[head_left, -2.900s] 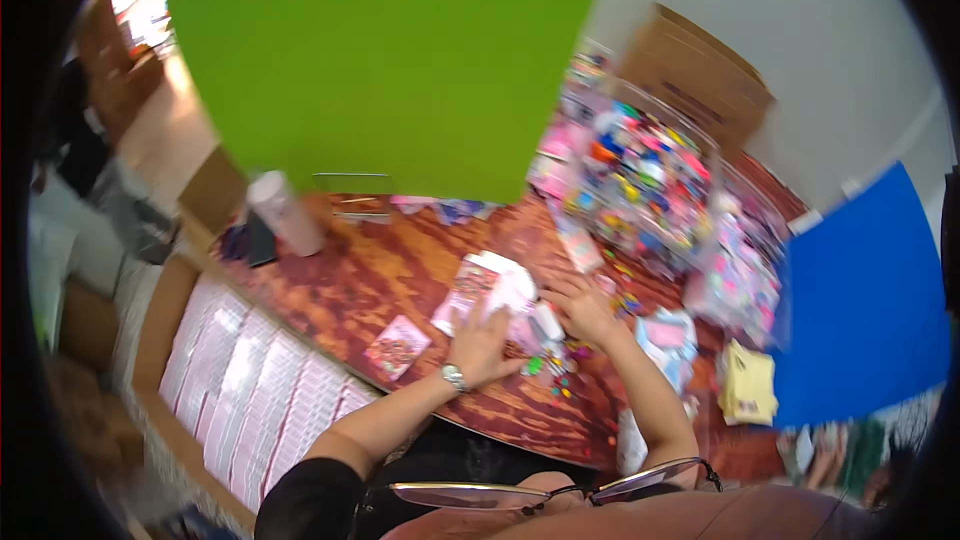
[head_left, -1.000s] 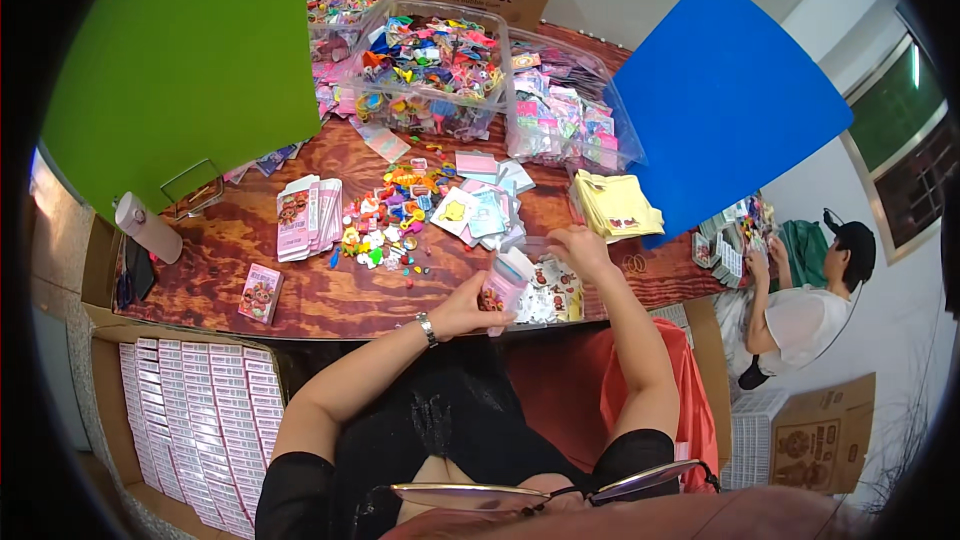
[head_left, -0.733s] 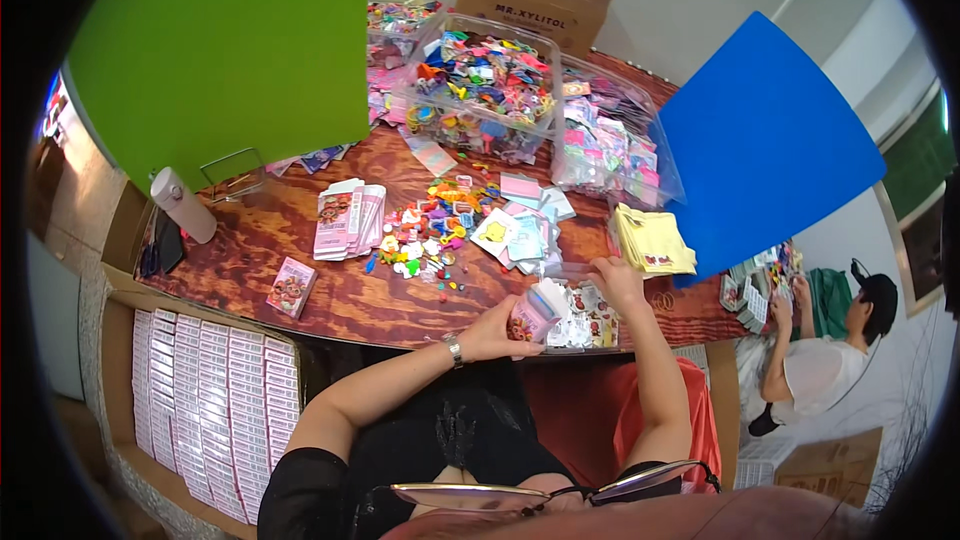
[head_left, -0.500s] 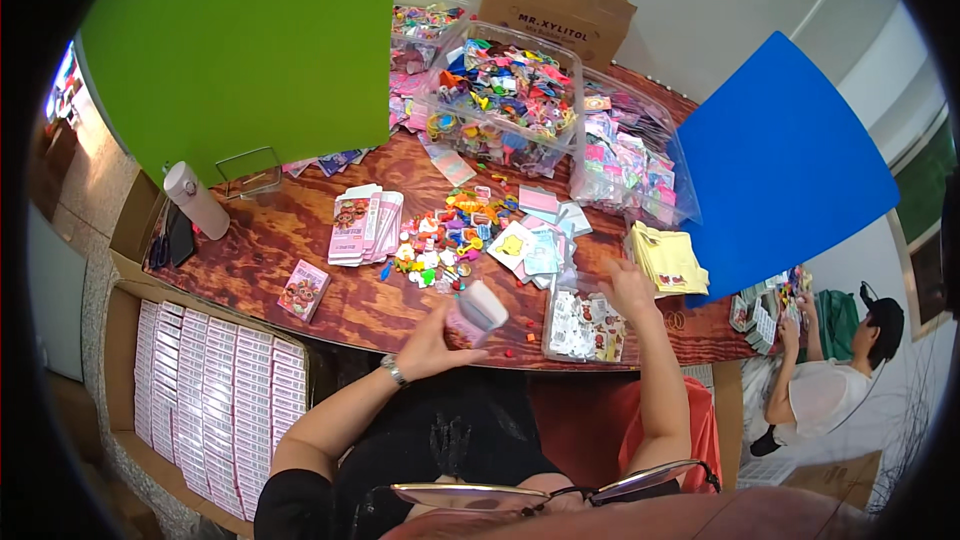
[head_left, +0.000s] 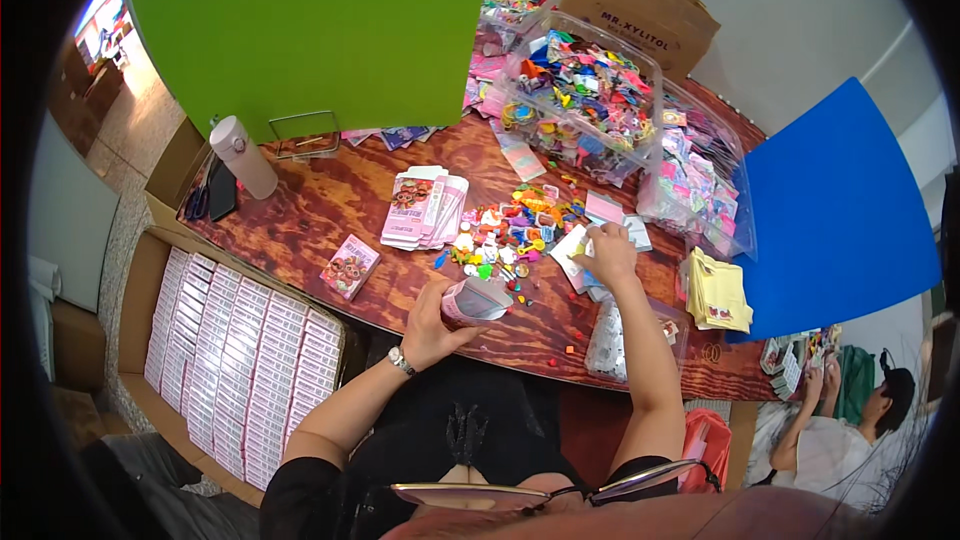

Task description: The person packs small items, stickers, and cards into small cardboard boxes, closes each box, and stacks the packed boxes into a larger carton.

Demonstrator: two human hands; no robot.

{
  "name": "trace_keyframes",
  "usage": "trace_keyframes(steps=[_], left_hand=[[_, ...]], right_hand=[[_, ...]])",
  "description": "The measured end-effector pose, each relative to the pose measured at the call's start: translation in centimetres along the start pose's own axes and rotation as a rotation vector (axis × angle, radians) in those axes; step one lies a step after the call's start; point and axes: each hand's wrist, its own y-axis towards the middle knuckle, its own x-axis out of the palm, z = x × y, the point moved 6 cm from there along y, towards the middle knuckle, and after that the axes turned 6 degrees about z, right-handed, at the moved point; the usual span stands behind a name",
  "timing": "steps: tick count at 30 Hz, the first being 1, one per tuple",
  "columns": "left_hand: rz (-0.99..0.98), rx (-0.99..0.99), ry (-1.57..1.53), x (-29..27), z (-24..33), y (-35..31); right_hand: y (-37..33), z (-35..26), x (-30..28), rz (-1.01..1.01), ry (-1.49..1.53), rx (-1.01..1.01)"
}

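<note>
A small pink printed carton [head_left: 476, 302] with its top flaps up is gripped in my left hand [head_left: 432, 328], just past the table's near edge. My right hand [head_left: 610, 258] reaches over a loose stack of pastel cards [head_left: 568, 256], thumb and fingers apart at a card with a yellow print. Left of that stack lies a heap of small colourful plastic toys [head_left: 500, 235]. A clear tray [head_left: 676, 325] of small black-and-white and tan packets is partly hidden under my right forearm. Flat pink cartons [head_left: 420, 208] are piled further left, with one made-up pink carton [head_left: 350, 267] nearer me.
Large clear bins [head_left: 655, 110] of trinkets and packets stand at the back, before a cardboard box [head_left: 640, 10]. Yellow packets [head_left: 718, 290] lie at right by a blue panel [head_left: 840, 210]. A bottle [head_left: 245, 158] stands left; below is a box of packed cartons [head_left: 240, 360]. Another person [head_left: 850, 430] works at right.
My right hand has moved from the clear tray over to the card stack. The left still holds the carton, now tilted differently. The whole view has shifted, so the table sits further right.
</note>
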Motion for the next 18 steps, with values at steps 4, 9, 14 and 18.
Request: trace_keyframes(steps=[4,9,14,18], left_hand=[[0.073,-0.051,-0.021,-1.1,-1.4,0.0],[0.112,-0.067,-0.022,-2.3,-2.5,1.1],[0.111,-0.119,-0.024,-2.8,-2.6,1.2],[0.094,-0.128,-0.013,-2.4,-2.9,0.7]], right_hand=[[-0.4,-1.0,-1.0,0.071,0.061,0.047],[-0.6,-7.7,-1.3,0.117,0.512,-0.363],[-0.6,-9.9,1.7,-0.103,0.665,-0.324],[-0.9,-12.6,0.0,-0.001,0.546,-0.3]])
